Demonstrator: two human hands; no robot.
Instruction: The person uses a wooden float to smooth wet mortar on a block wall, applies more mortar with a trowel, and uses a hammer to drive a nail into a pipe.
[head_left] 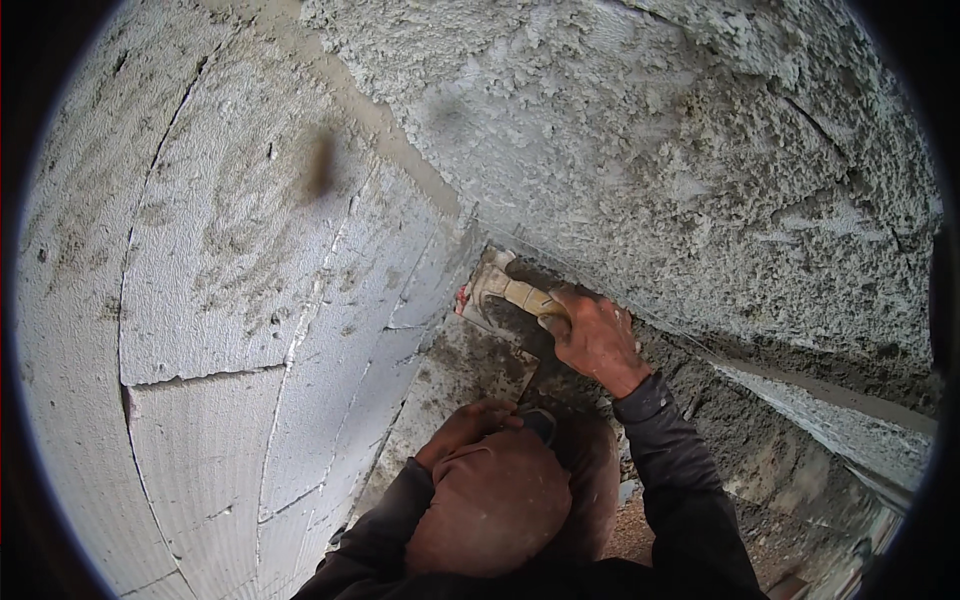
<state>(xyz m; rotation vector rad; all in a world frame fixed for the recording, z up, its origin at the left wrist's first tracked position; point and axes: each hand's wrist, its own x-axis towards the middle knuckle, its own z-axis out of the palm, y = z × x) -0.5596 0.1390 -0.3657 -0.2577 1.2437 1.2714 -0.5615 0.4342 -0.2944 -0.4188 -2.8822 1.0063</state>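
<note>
My right hand (597, 340) is closed round the yellowish, banded handle of a plastering trowel (525, 297). The trowel's pale, mortar-caked end reaches into the inner corner where two walls meet, low down. Its blade is partly hidden under the handle and hard to make out among the wet grey mortar. My left hand (468, 428) rests by my bent knee (490, 500) in brown trousers, its fingers laid over the far side and holding nothing I can see. A dark rounded thing, perhaps a shoe tip, shows just beyond that knee.
To the left stands a wall of pale blocks (210, 430) with open joints and mortar smears. The right wall (650, 160) carries rough grey mortar. A mortar-spotted slab (455, 375) lies at the foot of the left wall; dark mortar and rubble (765, 470) spread along the right wall's base.
</note>
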